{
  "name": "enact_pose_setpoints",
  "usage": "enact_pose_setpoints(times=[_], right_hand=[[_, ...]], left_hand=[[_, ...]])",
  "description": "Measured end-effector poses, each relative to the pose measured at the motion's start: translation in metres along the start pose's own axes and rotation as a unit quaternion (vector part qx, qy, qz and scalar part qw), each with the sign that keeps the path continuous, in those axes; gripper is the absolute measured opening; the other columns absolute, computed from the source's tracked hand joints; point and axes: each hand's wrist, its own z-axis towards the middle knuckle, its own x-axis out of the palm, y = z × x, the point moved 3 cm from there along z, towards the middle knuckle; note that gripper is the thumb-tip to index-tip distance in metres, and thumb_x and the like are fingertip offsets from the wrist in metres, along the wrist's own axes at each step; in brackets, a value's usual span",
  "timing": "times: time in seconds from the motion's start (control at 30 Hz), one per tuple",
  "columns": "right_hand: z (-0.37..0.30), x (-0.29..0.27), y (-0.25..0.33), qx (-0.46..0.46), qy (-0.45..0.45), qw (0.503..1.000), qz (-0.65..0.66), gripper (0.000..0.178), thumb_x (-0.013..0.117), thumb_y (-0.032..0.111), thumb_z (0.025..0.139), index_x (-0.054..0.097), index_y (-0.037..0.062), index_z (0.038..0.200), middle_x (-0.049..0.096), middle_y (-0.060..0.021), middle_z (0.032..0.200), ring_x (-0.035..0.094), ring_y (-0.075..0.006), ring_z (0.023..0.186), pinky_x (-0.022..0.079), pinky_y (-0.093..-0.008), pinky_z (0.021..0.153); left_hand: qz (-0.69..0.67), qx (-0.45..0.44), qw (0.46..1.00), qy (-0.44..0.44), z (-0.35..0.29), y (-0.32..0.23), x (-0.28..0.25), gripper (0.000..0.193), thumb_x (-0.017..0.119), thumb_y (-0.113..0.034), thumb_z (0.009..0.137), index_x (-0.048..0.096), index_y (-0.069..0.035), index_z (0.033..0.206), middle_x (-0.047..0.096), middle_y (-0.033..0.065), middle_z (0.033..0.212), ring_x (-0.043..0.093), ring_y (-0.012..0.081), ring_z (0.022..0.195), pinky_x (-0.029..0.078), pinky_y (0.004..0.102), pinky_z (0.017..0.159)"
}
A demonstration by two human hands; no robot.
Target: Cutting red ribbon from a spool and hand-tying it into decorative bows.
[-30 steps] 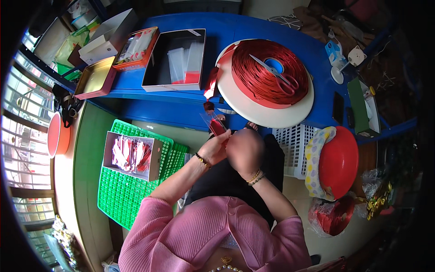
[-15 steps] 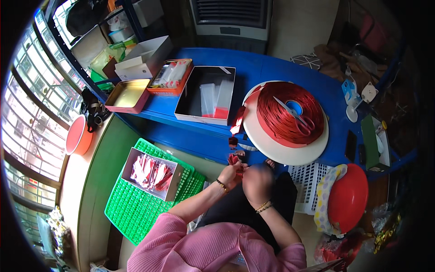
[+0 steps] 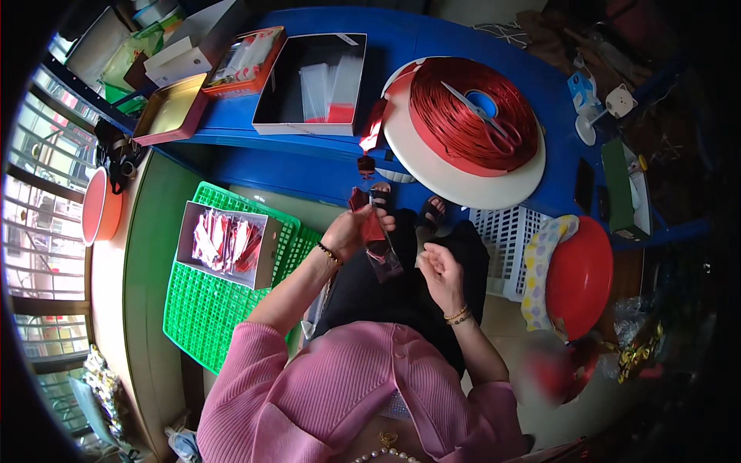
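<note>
Above my lap, my left hand [image 3: 353, 231] is closed around a small clear plastic bag [image 3: 388, 268] with a folded red ribbon piece [image 3: 371, 226] in it. Part of the bag hangs below my fingers. Apart from it, to the right, is my right hand [image 3: 442, 278]. Its fingers are curled in, thumb against them; whether something thin is pinched there I cannot make out. From the table edge beyond my left hand hangs a shiny red ribbon [image 3: 373, 128]. It comes from beside a large red ribbon roll [image 3: 440, 108] with scissors [image 3: 482, 112] lying on top.
The roll rests on a white round board [image 3: 505, 184] on the blue table [image 3: 324, 21]. A black box [image 3: 268, 116] there holds clear bags. At left, a carton [image 3: 267, 262] of red-and-clear packets sits on a green crate [image 3: 202, 312]. A red basin [image 3: 587, 270] stands at right.
My hands have come apart, the right one moving right and away. The clear bag now shows below my left hand. The whole view has shifted, so the table sits higher in it.
</note>
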Motion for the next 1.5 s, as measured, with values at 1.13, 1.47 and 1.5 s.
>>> enact_pose_setpoints(times=[1.13, 1.47, 1.5], right_hand=[[0.012, 0.041, 0.011, -0.292, 0.154, 0.910, -0.253, 0.020, 0.073, 0.014, 0.068, 0.057, 0.0103, 0.077, 0.058, -0.0016, 0.076, 0.057, -0.0208, 0.071, 0.039, -0.0336, 0.069], [0.012, 0.031, 0.005, -0.264, 0.147, 0.919, -0.254, 0.021, 0.074, 0.015, 0.068, 0.055, 0.0100, 0.075, 0.058, 0.0003, 0.072, 0.057, -0.0187, 0.067, 0.038, -0.0318, 0.067], [0.012, 0.031, 0.006, -0.257, 0.149, 0.920, -0.256, 0.021, 0.073, 0.015, 0.068, 0.054, 0.0099, 0.074, 0.058, 0.0001, 0.072, 0.057, -0.0189, 0.066, 0.038, -0.0319, 0.067]], left_hand=[[0.312, 0.057, 0.947, -0.041, -0.027, 0.050, -0.018, 0.019, 0.062, -0.019, 0.085, 0.061, -0.002, 0.077, 0.061, 0.0029, 0.066, 0.056, 0.0083, 0.057, 0.044, 0.0204, 0.052], [0.304, 0.050, 0.951, -0.032, -0.021, 0.058, -0.016, 0.018, 0.059, -0.017, 0.086, 0.059, -0.001, 0.079, 0.063, 0.0056, 0.071, 0.060, 0.0102, 0.061, 0.048, 0.0218, 0.057], [0.316, 0.055, 0.947, -0.034, -0.022, 0.058, -0.014, 0.018, 0.059, -0.016, 0.086, 0.059, -0.001, 0.078, 0.063, 0.0057, 0.071, 0.060, 0.0102, 0.061, 0.048, 0.0219, 0.057]])
